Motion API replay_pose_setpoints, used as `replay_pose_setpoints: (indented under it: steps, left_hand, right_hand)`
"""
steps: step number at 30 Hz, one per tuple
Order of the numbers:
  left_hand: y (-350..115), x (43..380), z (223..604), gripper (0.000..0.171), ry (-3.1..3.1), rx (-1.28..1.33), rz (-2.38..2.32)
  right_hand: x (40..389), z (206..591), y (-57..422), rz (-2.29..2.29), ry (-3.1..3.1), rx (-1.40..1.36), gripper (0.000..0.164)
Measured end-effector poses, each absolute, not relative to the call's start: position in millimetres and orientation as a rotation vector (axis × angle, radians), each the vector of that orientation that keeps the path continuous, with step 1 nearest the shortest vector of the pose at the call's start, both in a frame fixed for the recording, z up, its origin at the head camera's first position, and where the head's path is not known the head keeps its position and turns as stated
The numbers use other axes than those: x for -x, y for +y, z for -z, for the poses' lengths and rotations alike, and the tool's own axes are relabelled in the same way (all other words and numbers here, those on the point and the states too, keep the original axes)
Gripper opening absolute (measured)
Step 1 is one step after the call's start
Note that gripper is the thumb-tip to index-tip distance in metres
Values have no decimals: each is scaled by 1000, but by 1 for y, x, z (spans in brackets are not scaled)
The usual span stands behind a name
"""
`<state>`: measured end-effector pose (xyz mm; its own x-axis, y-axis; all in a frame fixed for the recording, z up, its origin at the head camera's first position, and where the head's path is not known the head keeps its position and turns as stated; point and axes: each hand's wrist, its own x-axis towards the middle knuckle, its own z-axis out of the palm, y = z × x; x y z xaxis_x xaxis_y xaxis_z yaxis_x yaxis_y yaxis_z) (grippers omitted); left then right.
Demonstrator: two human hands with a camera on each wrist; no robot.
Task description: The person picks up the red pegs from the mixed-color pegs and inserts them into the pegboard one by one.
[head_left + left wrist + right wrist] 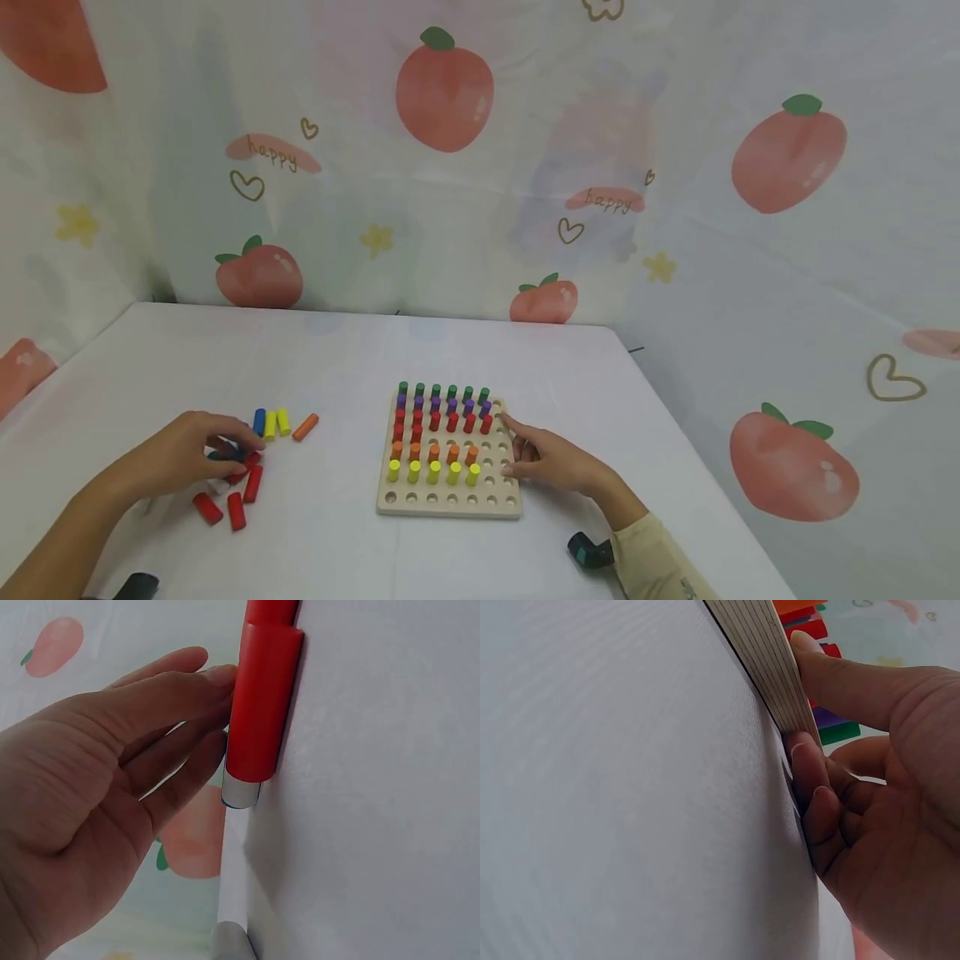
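Observation:
A square wooden pegboard [450,505] lies on the table with rows of green, purple, red, orange and yellow pegs upright in it. My right hand [555,460] grips its right edge, thumb at the top face and fingers curled against the side in the right wrist view. Over the loose pegs at the left hovers my left hand [180,454], its fingers loosely bent. In the left wrist view a red peg [264,705] overlaps the fingertips. Other red pegs [236,511] lie just in front of that hand, and a dark peg and a white peg show partly beneath it.
Beyond the left hand lie a blue peg [258,422], two yellow pegs [282,422] and an orange peg [305,427]. Bare holes run along the board's near row and right side. A fruit-printed cloth [480,208] stands behind the white table [330,358].

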<state>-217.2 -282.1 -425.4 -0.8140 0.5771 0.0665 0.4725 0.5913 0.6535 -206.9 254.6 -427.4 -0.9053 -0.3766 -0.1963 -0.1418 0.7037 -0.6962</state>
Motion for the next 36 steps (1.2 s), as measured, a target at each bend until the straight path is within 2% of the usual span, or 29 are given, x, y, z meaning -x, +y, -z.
replay_pose_setpoints:
  steps: [6, 21, 36]
  left_hand:
    - [-280, 216, 427, 32, 2680, -808, -1028]
    - [-269, 213, 428, 36, 2705, -844, -989]
    - [-265, 212, 426, 28, 2768, -673, -854]
  right_hand:
    - [206, 428, 254, 1030, 2588, 404, 84]
    - [206, 428, 256, 1049, 2585, 428, 83]
    - [208, 430, 257, 1016, 2600, 419, 84]
